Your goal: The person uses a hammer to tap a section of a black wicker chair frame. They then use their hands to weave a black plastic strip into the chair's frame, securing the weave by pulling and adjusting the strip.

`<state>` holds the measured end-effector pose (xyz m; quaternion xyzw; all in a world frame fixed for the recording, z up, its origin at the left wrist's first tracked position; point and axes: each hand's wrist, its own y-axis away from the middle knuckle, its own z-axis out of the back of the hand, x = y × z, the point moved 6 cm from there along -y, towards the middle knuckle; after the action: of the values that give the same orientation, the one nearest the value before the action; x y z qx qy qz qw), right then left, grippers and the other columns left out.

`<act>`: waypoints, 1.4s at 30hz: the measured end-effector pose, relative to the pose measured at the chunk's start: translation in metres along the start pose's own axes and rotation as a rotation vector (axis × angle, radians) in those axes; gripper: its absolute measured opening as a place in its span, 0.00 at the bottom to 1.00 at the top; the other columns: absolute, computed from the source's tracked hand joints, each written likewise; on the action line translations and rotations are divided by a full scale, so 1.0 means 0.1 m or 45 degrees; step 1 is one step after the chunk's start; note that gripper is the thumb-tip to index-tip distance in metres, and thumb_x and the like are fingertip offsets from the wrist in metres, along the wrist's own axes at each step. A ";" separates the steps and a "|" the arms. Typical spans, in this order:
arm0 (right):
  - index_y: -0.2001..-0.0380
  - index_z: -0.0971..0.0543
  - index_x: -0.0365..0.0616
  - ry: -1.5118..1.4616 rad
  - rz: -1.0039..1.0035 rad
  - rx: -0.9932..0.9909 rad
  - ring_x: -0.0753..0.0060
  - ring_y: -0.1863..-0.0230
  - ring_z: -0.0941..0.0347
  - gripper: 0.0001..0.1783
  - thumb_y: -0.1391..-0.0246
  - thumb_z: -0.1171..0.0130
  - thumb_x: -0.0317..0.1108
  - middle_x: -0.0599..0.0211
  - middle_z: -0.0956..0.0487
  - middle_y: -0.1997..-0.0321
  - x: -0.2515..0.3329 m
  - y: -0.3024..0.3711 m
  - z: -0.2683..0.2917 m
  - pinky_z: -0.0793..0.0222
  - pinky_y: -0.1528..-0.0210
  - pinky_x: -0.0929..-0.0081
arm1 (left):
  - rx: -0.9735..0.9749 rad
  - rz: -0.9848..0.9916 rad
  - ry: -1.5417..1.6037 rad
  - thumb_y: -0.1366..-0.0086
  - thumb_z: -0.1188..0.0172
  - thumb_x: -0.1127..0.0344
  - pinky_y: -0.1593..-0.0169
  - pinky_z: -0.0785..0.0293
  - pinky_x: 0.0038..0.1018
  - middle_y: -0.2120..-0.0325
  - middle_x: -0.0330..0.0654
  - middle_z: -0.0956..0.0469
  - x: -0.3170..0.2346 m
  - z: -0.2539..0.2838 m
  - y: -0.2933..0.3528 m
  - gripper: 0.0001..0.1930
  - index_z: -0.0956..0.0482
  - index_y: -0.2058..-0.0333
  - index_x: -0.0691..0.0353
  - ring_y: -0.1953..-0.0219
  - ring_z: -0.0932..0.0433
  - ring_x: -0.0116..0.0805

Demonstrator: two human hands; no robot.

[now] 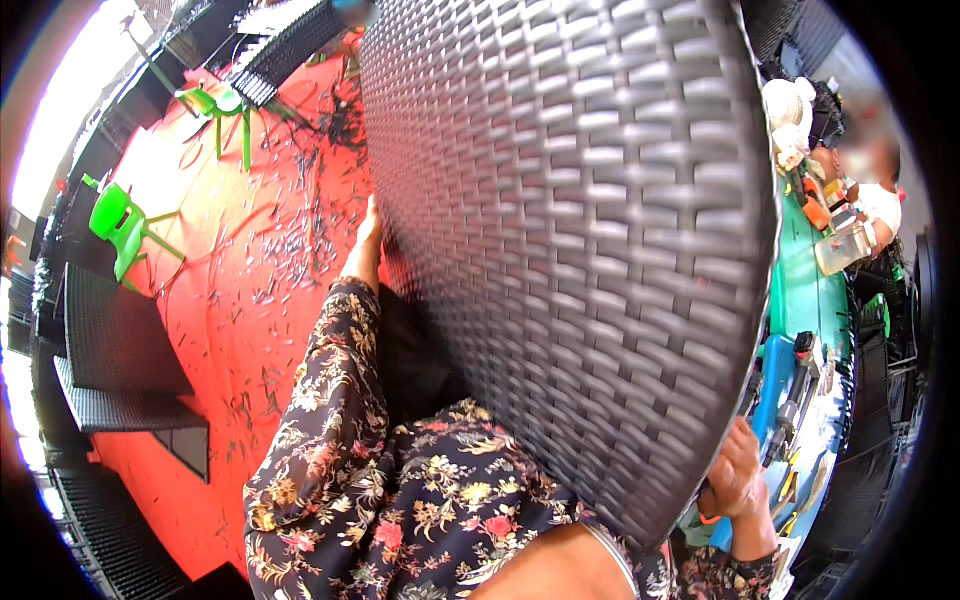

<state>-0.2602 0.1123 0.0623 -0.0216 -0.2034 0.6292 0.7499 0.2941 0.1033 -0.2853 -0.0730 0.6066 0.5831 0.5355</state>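
A large dark brown woven wicker panel (580,230) stands tilted in front of me and fills the middle of the head view. My left hand (369,240) is at its left edge, holding it there; most of the fingers are hidden behind the weave. Down by the lower right edge, my right hand (738,475) is closed, with its fingers curled. A bit of orange (709,518) shows under that hand, too small to name. The panel's far side is out of sight.
Red sheeting (230,330) strewn with dark strip scraps covers the floor at left. Green plastic chairs (122,225) and dark wicker pieces (125,340) stand there. To the right is a green-blue table (800,290) with tools and a clear container (845,248); another person (880,205) is beyond it.
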 end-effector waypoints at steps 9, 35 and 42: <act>0.65 0.25 0.43 0.150 -0.289 -0.046 0.50 0.63 0.27 0.26 0.78 0.38 0.32 0.61 0.23 0.65 0.04 0.54 -0.11 0.33 0.61 0.57 | 0.045 -0.162 0.458 0.47 0.49 0.27 0.47 0.31 0.39 0.49 0.53 0.27 -0.31 -0.17 -0.13 0.49 0.30 0.47 0.74 0.49 0.27 0.46; 0.46 0.30 0.35 -1.408 -1.275 -1.257 0.72 0.51 0.30 0.36 0.49 0.39 0.52 0.65 0.25 0.51 -3.19 0.01 -1.54 0.37 0.47 0.75 | -0.227 -1.272 -0.175 0.35 0.45 0.53 0.46 0.33 0.29 0.58 0.45 0.22 -1.57 1.63 2.01 0.24 0.26 0.51 0.70 0.54 0.25 0.34; 0.48 0.30 0.39 -0.379 -1.582 -0.891 0.39 0.45 0.32 0.43 0.48 0.54 0.69 0.37 0.26 0.49 -3.75 -0.07 -1.85 0.39 0.43 0.54 | 0.268 -1.147 -0.008 0.40 0.41 0.68 0.52 0.25 0.30 0.56 0.46 0.24 -1.84 1.29 3.02 0.23 0.32 0.47 0.67 0.56 0.23 0.35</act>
<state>-0.2395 -0.2045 -0.2095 -0.0549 -0.4671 -0.0185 0.8823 0.2284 0.1999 0.0723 -0.2728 0.5687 0.2279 0.7417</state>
